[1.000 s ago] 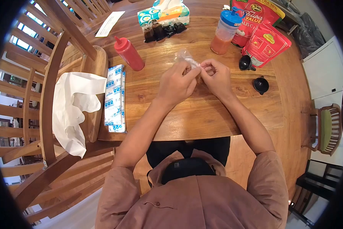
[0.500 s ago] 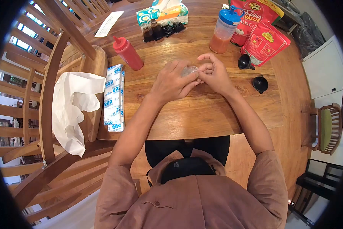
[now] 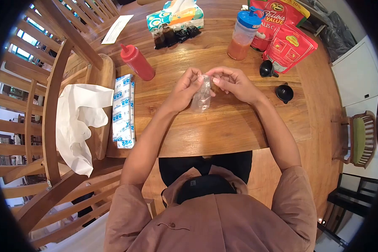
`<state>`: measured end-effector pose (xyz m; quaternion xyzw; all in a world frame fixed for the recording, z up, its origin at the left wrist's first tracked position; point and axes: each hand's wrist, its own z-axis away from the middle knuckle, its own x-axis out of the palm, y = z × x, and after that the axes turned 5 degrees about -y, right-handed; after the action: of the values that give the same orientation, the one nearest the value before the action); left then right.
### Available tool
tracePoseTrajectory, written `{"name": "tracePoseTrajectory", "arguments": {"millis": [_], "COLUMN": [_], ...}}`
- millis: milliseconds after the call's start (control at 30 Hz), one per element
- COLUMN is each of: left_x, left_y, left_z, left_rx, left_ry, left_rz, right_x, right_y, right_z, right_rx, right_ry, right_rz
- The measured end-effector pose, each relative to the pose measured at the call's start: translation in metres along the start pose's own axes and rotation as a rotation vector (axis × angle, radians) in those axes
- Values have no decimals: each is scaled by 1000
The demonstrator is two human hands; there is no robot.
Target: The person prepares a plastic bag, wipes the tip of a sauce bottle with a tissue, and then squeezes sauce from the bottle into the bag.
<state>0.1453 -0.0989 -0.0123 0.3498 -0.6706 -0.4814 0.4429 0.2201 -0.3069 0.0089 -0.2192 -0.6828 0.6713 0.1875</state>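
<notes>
Above the middle of the wooden table, my left hand (image 3: 185, 90) pinches the upper edge of a small clear plastic bag (image 3: 202, 100). My right hand (image 3: 234, 85) grips the same edge from the other side, thumb and fingers pressed together. The bag hangs down between the hands, crinkled and see-through. To the left stands a red squeeze bottle (image 3: 138, 63). Beyond my right hand is a clear bottle with a blue lid and orange-red sauce (image 3: 240, 42). Two black funnel-like cups, one (image 3: 266, 68) by the red pouches and another (image 3: 284, 93), lie to the right.
Several dark-filled small bags (image 3: 176, 37) lie before a tissue box (image 3: 174, 19). Red sauce pouches (image 3: 290, 48) stand at the back right. A blue-and-white printed pack (image 3: 123, 111) lies at the table's left edge, beside a white plastic bag (image 3: 73, 126) on a wooden chair (image 3: 109, 69).
Both hands have turned and drawn slightly apart. The clear plastic bag, earlier mostly covered by the fingers, now hangs down in view between them.
</notes>
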Motion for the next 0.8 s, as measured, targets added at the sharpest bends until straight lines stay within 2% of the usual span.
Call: {"name": "tracePoseTrajectory", "arguments": {"millis": [100,167,233,300,500,600,667,800], "left_x": [0,-4,-7,-7,-1,3,-6,-10], "left_y": [3,1,-2,-4,4,11,-1,-9], "left_z": [2,2,-1,-3,0,2,0,-2], "left_rx": [-72,-104,-135,-66,-76,-113,-92,-74], "left_ry": [-5,-16,-28,-20,-36,-51,-72,-69], "left_rz": [26,113,199,234,67,62,46,57], "right_x": [7,4,1,2,9,11,8,10], "right_y": [-1,5,5,5,8,5,6,8], "right_z": [0,0,0,-1,-3,-1,0,0], "right_rx": [-81,-71,-96,-122,-173,-79,-161,-126], "right_ry": [-98,-127,-122,-120,-114,-109,-147,-120], "right_rz": [-136,10,26,43,36,50,302,280]}}
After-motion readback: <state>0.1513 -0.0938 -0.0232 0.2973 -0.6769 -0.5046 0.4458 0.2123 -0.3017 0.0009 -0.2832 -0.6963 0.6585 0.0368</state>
